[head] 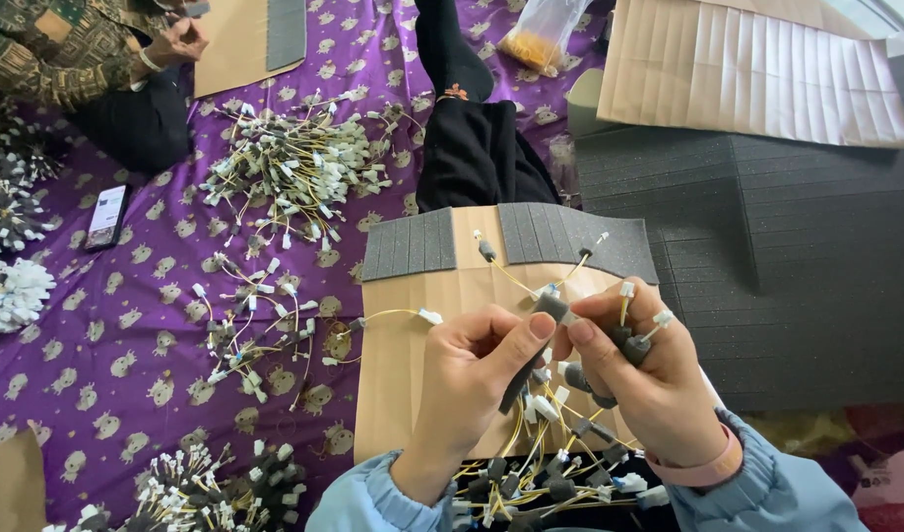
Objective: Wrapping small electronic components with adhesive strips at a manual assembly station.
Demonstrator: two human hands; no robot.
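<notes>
Nearest you, a heap of yellow wires (541, 483) with white plugs and grey foam sleeves lies in your lap, just under both wrists. Above it, your left hand (472, 369) has its fingers (531, 330) closed on a dark foam tube (523, 366), thumb pressing near its top end. Your right hand (639, 379) is curled shut around a small bunch of wires, white plugs (659, 317) sticking up past the knuckles. The two hands meet over the cardboard sheet (403, 374).

You seem to be at the sleeving step: working the foam tube over a plug end. The next move calls for a steady pinch on the wire and a straight push along it.

Beyond the cardboard lie two grey foam pads (410, 244), a loose pile of wires (294, 167) on the purple cloth (157, 325), and another person's hand (176, 41) at the far left.
</notes>
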